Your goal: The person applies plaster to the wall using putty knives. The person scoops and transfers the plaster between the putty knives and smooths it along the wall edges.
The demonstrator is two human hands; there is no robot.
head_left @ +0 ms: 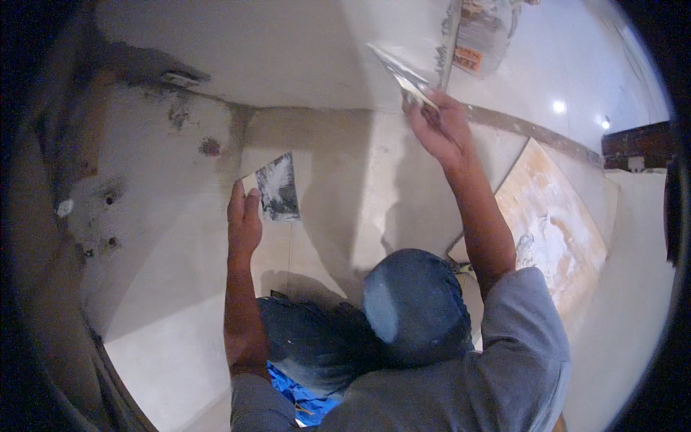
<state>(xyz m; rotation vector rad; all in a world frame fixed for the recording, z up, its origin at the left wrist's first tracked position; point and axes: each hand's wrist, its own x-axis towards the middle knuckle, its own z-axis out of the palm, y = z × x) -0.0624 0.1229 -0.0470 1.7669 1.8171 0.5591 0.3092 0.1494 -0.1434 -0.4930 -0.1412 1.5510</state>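
My left hand (245,216) is closed around the pale handle edge of a wide putty knife (278,189). Its dark blade is smeared with white filler and points to the right. Raised higher and to the right, my right hand (440,129) grips a second putty knife (400,72). That blade shows narrow, nearly edge-on, tilted up and left in front of the pale surface; whether it touches is unclear. A square board (551,209) to the right of my right forearm carries a spread heap of white filler (551,248).
At the top right lies a clear plastic bag (489,32) with an orange label. The left wall has dark patches and small holes (110,198). A dark reddish-brown block (633,144) sits at the far right. My bent knees (414,306) occupy the lower middle.
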